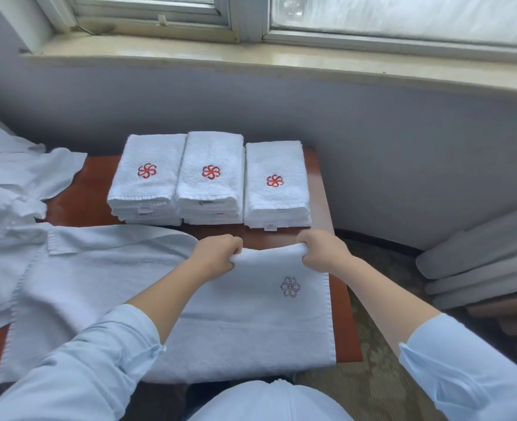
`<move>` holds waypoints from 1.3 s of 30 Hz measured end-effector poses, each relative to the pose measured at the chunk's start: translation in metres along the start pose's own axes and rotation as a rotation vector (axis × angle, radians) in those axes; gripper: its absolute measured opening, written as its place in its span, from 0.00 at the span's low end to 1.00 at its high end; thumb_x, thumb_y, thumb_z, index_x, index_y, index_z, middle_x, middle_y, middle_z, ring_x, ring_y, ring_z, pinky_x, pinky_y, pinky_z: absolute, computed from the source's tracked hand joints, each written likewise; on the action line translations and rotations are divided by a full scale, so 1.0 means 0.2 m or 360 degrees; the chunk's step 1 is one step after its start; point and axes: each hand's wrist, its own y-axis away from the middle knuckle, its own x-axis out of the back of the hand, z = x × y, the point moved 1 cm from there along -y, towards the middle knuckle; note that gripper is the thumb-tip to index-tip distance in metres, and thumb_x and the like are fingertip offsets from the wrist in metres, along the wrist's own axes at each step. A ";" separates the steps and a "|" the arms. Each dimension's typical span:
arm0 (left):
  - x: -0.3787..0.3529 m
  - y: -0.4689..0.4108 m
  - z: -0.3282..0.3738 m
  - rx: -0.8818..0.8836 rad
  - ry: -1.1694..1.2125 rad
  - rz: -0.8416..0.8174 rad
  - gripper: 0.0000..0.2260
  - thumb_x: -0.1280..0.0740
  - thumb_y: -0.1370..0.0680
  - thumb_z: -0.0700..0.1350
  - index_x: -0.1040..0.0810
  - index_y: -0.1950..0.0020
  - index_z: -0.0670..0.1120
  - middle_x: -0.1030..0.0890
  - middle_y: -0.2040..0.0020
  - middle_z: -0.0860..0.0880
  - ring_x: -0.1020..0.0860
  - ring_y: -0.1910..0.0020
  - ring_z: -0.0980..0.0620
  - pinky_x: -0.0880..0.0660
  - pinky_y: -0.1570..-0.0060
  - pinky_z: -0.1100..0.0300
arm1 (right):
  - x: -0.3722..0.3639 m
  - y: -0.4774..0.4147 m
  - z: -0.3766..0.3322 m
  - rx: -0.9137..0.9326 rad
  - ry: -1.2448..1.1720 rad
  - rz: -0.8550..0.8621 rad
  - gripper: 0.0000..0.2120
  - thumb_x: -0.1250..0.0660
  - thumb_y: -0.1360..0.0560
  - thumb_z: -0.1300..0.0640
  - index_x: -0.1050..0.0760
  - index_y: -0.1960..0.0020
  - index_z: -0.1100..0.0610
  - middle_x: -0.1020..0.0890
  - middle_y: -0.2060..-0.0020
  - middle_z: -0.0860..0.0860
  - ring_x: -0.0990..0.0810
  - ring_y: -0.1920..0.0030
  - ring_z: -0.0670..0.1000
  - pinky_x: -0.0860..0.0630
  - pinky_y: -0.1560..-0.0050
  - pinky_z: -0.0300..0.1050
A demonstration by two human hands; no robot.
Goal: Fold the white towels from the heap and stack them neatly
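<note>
Both the left hand (217, 250) and the right hand (322, 249) gripped the white towel's (251, 323) far edge, just in front of three folded stacks (211, 177).

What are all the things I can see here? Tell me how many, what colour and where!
folded towel stacks: three, white with a red flower mark, side by side on the table's far part
spread towel: one, white with a faint mark, on the table's near part
heap: one, white towels, at the left, partly on the table
table: one, reddish-brown, under the towels
window sill: one, pale, above the grey wall
padded pieces: a few, grey, piled at the right
sleeves: two, light blue, at the bottom
left hand: one, grips the spread towel's far edge
right hand: one, grips the same edge
</note>
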 end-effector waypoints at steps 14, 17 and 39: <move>-0.28 0.18 0.03 -0.0078 0.0078 -0.0230 0.12 0.39 0.30 0.34 0.33 0.59 0.52 0.30 0.60 0.56 0.31 0.61 0.51 0.40 0.69 0.61 | -0.27 0.18 0.02 0.0121 0.0204 -0.0527 0.13 0.43 0.35 0.70 0.43 0.68 0.55 0.37 0.69 0.50 0.37 0.65 0.54 0.47 0.69 0.43; -0.32 0.21 0.05 -0.0068 0.0095 -0.0263 0.12 0.40 0.30 0.34 0.33 0.59 0.52 0.30 0.60 0.56 0.31 0.61 0.52 0.41 0.70 0.62 | -0.31 0.21 0.02 0.0087 0.0222 -0.0567 0.14 0.44 0.33 0.71 0.43 0.68 0.55 0.36 0.68 0.50 0.36 0.63 0.54 0.47 0.69 0.43; -0.54 0.23 0.16 -0.0128 -0.0129 -0.0317 0.38 0.41 0.20 0.61 0.65 0.21 0.59 0.74 0.25 0.51 0.71 0.24 0.47 0.65 0.25 0.43 | -0.58 0.34 -0.04 -0.0057 0.0186 -0.0585 0.47 0.35 0.24 0.46 0.67 0.21 0.45 0.75 0.26 0.56 0.78 0.27 0.61 0.65 0.25 0.63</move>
